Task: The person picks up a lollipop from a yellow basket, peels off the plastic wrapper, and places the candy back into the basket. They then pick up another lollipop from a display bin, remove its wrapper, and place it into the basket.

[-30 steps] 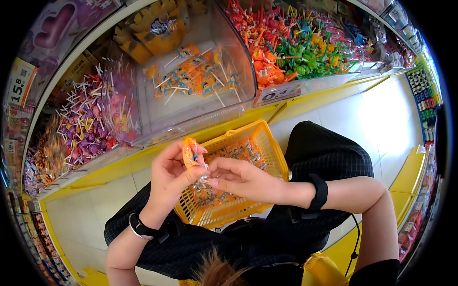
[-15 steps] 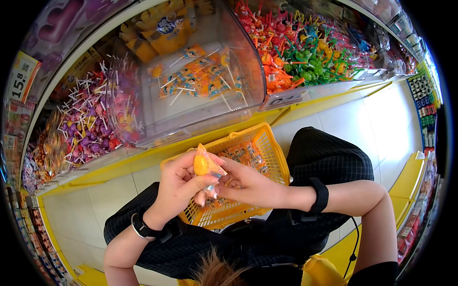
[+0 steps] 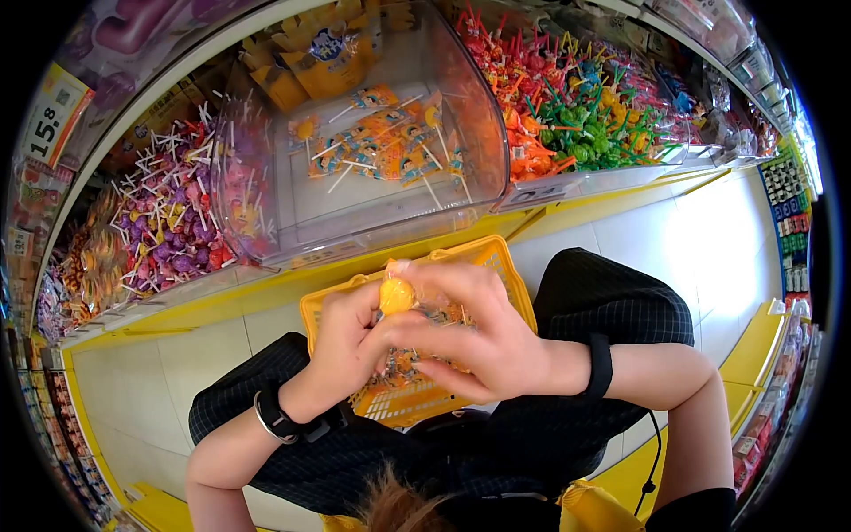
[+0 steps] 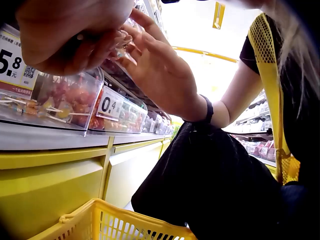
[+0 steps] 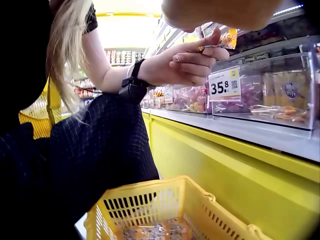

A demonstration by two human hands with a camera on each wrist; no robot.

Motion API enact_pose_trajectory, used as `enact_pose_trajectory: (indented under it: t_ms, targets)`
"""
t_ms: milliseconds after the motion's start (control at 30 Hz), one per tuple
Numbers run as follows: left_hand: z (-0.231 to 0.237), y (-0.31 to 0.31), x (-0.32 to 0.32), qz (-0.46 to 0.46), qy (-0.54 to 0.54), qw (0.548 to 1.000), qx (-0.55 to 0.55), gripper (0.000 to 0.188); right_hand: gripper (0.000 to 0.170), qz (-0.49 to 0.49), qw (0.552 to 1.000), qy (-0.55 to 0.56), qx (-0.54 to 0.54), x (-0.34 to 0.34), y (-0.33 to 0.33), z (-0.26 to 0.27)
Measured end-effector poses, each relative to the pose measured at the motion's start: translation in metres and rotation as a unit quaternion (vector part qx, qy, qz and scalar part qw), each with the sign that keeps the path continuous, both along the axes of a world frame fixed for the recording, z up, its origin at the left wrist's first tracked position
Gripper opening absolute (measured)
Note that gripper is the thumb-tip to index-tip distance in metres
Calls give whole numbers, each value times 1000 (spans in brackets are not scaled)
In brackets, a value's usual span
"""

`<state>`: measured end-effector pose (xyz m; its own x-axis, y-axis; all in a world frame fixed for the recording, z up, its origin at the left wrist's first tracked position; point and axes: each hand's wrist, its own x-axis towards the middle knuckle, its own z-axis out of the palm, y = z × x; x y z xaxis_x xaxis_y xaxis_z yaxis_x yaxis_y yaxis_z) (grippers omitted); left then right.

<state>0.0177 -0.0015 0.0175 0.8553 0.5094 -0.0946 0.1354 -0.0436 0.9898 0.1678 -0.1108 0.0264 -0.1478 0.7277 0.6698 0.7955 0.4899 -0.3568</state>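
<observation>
A wrapped yellow lollipop (image 3: 396,296) is held up above the basket, its round head facing the head camera. My left hand (image 3: 344,341) pinches it between thumb and fingers; in the right wrist view an orange wrapper (image 5: 230,39) shows at that hand's (image 5: 192,62) fingertips. My right hand (image 3: 496,341) comes in from the other side, its fingers bent round the wrapper's edge. The left wrist view shows clear wrapper (image 4: 121,41) between both hands. Below, a yellow plastic basket (image 3: 507,266) holds many orange-wrapped lollipops (image 5: 165,231), partly hidden by the hands.
A clear bin (image 3: 328,244) with several orange-wrapped lollipops stands in front on the shelf. Purple lollipops (image 3: 173,235) lie to its left, red and green ones (image 3: 576,133) to its right. Price tags (image 5: 225,86) hang on the bins. My knees (image 3: 612,297) flank the basket.
The lollipop has turned so its yellow head faces up, and it has moved slightly right. My right hand has shifted from beside the wrapper to around its top and right side.
</observation>
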Motion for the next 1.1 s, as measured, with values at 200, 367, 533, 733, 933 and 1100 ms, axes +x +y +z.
enact_pose_trajectory:
  t_ms: [200, 367, 533, 733, 933, 1100]
  targets:
    - [-9, 1, -3, -4, 14, 1000, 27, 14, 33, 27, 989, -146, 6, 5, 5, -17]
    - [-8, 3, -3, -24, 76, 997, -10, 19, 31, -47, 989, -136, -22, 6, 10, -18]
    - [-12, 2, -3, -52, 66, 996, 44, 25, 32, -29, 987, -160, -13, 9, 11, -21]
    - [-9, 5, -5, -118, 56, 991, -13, 28, 29, -19, 983, -180, 16, 13, 9, -24]
    - [-13, 6, -5, -157, 53, 986, -37, 31, 30, -2, 985, -170, 16, 16, 10, -27]
    - [-9, 4, -4, -181, 67, 977, -87, 33, 29, 12, 984, -177, 21, 22, 11, -33]
